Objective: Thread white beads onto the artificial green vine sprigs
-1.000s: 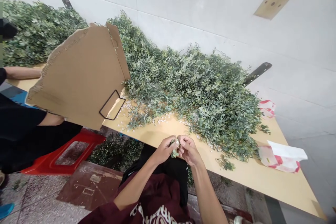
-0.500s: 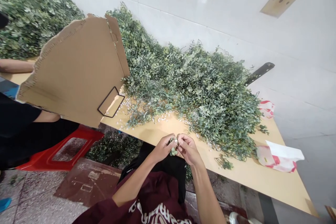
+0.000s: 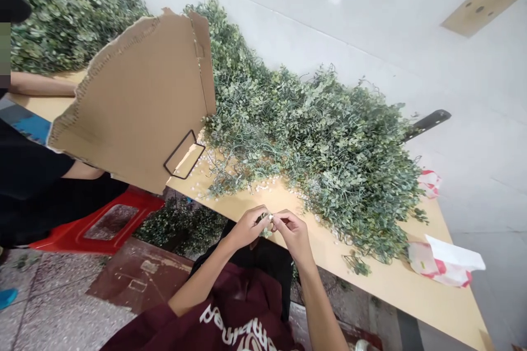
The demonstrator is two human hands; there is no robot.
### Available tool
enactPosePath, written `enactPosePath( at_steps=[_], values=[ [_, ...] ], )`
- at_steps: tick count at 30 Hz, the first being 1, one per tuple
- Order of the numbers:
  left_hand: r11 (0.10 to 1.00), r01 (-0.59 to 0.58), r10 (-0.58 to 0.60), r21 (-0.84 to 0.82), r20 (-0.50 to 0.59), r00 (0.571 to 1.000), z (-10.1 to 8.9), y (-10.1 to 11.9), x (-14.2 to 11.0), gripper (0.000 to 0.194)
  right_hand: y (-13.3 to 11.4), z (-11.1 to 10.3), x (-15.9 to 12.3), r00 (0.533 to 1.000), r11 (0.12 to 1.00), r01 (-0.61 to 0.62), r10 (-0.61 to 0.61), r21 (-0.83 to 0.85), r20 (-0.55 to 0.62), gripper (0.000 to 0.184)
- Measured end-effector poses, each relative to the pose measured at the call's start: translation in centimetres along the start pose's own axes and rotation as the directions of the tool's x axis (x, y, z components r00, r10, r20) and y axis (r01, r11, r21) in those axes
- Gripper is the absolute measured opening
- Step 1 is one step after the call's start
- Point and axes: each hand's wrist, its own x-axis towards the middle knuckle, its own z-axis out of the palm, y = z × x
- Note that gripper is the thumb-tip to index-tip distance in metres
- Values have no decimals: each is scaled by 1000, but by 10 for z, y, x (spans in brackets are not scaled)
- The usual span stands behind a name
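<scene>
Both hands meet at the table's near edge, over my lap. In my left hand (image 3: 249,227), closed between thumb and fingers, is a small green leafy sprig (image 3: 267,232). My right hand (image 3: 293,232) pinches at the same sprig from the other side, its fingertips touching the left ones. A tiny white bead-like piece (image 3: 270,219) shows between the fingertips; which hand grips it I cannot tell. Just beyond my hands, small white pieces (image 3: 265,184) lie scattered before a big heap of green leafy sprigs (image 3: 329,137).
A torn cardboard sheet (image 3: 135,88) stands at the left beside a black metal bookend (image 3: 185,154). Past it are a person's arm (image 3: 43,85) and a red stool (image 3: 142,205). A red-and-white wrapper (image 3: 442,263) lies on the table (image 3: 436,307) at right. A tiled wall stands behind.
The view has shifted, so the table and heap appear farther right. My hands remain together at the sprig, with the fingertips slightly rearranged around it.
</scene>
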Motion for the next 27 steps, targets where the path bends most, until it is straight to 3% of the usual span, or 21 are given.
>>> enactPosePath(
  at_steps=[2, 4, 8, 11, 14, 16, 19, 21, 24, 27],
  values=[
    [1000, 13, -13, 13, -49, 999, -6, -3, -2, 27, -3, 2, 1, 997, 997, -1, 6, -81, 71, 22],
    [998, 44, -35, 46, -167, 985, -11, -8, -4, 27, -2, 3, 8, 992, 989, -9, 27, -149, 122, 34],
    [979, 158, -89, 126, -433, 897, -18, -16, -10, 28, 11, 3, 42, 999, 943, -44, 47, -331, 0, 43],
    [968, 205, -96, 148, -533, 841, -21, -18, -14, 30, 23, 3, 73, 996, 833, -63, 22, -549, -81, 42],
    [967, 204, -83, 154, -566, 820, -22, -15, -15, 32, 30, 6, 92, 991, 698, -121, 39, -706, -132, 31],
    [969, 202, -86, 143, -571, 816, -23, -10, -15, 35, 33, 9, 96, 985, 665, -159, 54, -730, -165, 18],
    [975, 199, -106, 103, -571, 814, -22, 0, -13, 35, 32, 11, 92, 982, 688, -175, 65, -705, -180, 15],
    [977, 194, -110, 84, -581, 807, -19, 5, -12, 35, 26, 11, 80, 985, 780, -170, 114, -602, -130, 15],
    [977, 205, -125, 64, -606, 786, -13, 6, -11, 34, 10, 10, 50, 974, 965, -173, 197, -199, 112, 16],
    [974, 212, -114, 84, -625, 772, -4, 1, -11, 32, -10, 9, 13, 945, 982, -169, 138, 81, 297, 17]
  ],
)
